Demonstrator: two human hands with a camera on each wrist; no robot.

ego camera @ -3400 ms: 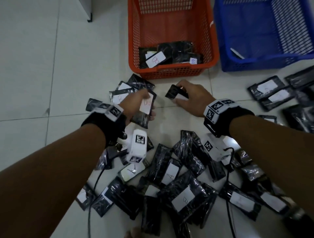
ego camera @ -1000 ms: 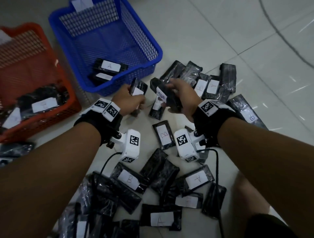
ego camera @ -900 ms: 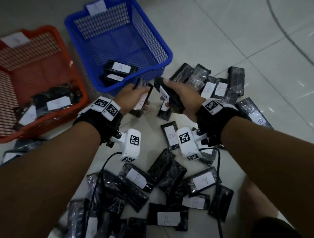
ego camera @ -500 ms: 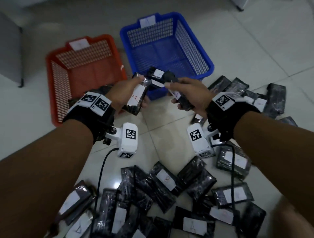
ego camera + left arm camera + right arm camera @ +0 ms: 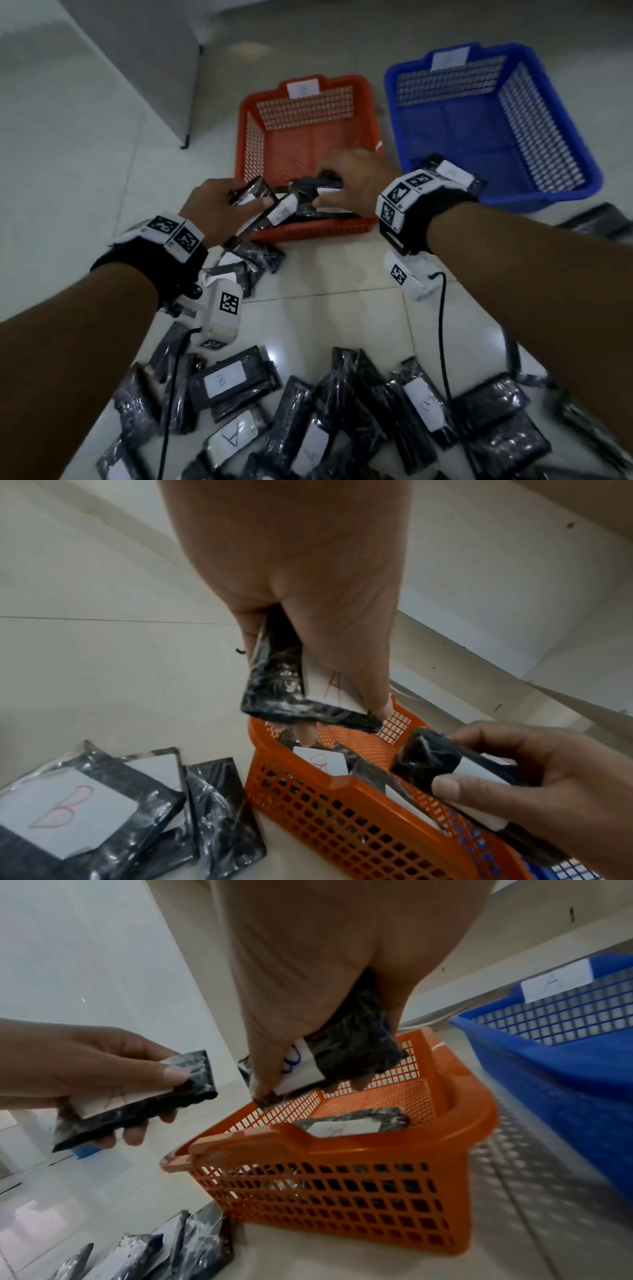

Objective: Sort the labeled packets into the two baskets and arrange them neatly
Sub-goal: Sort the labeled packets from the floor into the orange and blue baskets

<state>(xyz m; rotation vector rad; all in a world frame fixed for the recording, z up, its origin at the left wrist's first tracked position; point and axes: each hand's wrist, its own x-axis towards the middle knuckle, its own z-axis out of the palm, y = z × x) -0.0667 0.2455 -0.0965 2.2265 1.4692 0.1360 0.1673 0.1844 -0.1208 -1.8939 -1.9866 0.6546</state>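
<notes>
The left hand [image 5: 294, 569] pinches a black packet [image 5: 274, 685] whose white label bears a red A, thumb on the label and fingers beneath, just above the near left corner of the orange basket [image 5: 322, 228]. The right hand [image 5: 356, 185] grips a second packet [image 5: 346, 1053] with a blue letter on its label, partly hidden by the thumb, held over the near end of the same basket. A few labelled packets [image 5: 352, 1123] lie in that basket. The blue basket [image 5: 561, 161], tagged A on its far rim, stands just right of the orange one, with packets at its near end. Many more loose packets [image 5: 342, 411] lie scattered on the tiled floor [image 5: 85, 164] nearer the person.
</notes>
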